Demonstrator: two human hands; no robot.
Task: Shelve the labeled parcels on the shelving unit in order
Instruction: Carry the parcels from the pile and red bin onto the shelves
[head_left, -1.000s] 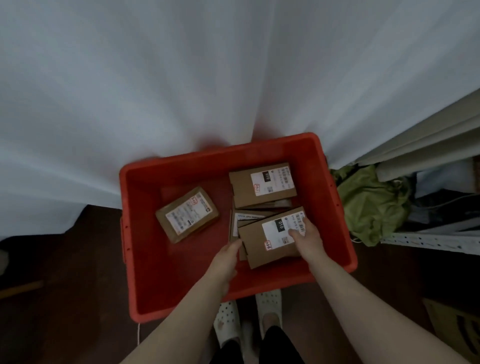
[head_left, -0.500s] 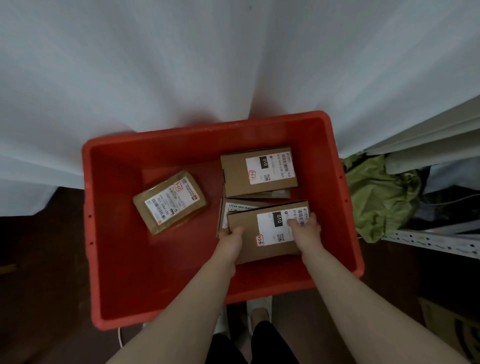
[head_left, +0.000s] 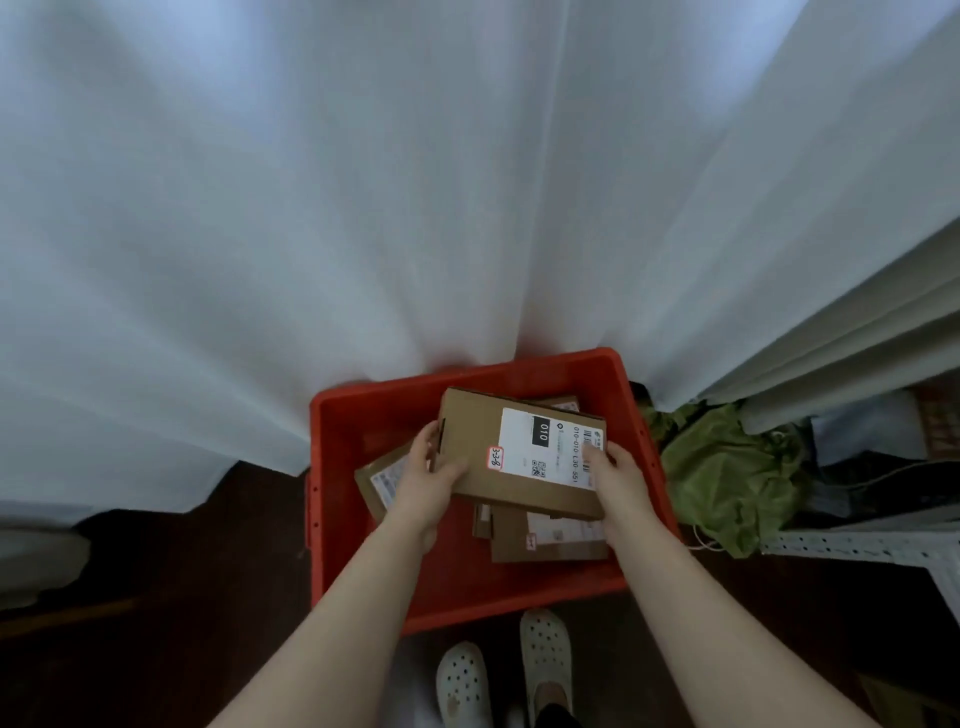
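Observation:
A brown cardboard parcel (head_left: 483, 447) with a white shipping label and a small red-edged tag hangs above the red crate (head_left: 363, 410). My left hand (head_left: 428, 475) grips its left end, and my right hand (head_left: 615, 470) grips its right end over the label. Under it in the crate lie more brown parcels: one (head_left: 382, 480) at the left, partly hidden by my left hand, one (head_left: 550, 538) near the front, and a sliver of another (head_left: 563, 404) at the back.
A white curtain (head_left: 363, 208) hangs behind the crate. To the right are a green bag (head_left: 727, 473) and a white perforated shelf frame (head_left: 857, 545). The crate stands on a dark floor (head_left: 182, 597), and my white clogs (head_left: 543, 654) are just in front of it.
Both hands have lifted the parcel up out of the crate, uncovering the parcel beneath it. The view has risen and pulled back, so the crate looks smaller and lower.

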